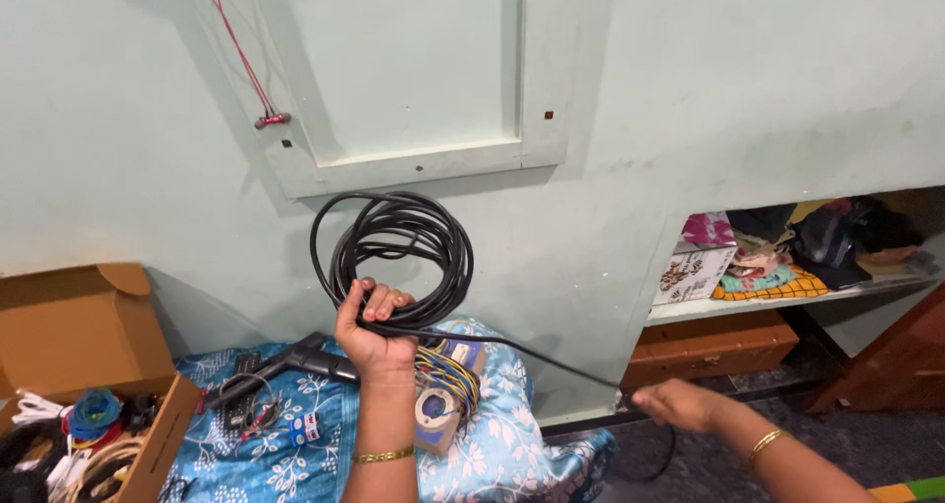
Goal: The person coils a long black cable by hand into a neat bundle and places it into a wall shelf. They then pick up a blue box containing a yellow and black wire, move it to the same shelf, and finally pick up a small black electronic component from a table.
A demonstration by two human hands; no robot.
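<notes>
Fingers (379,301) of my left hand (372,334) curl tight around the bottom of the black cable coil (394,257), whose loops stand above my fist against the pale wall (148,168). From there a loose strand runs down right to my right hand (679,405), blurred; I cannot tell its grip.

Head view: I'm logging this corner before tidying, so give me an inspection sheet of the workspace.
Surface: blue floral cloth spread over a low pile.
Job's things: black cable coil, raised against the wall.
Clutter: cardboard box of wires at left; blue tape roll inside it; remote on the cloth.
Grippers: left hand grips the coil; right hand, blurred, is on the cable's trailing end.
Cables: yellow and blue wire bundle; red wire on the wall.
Surroundings: pale green wall; shelf with clothes.
</notes>
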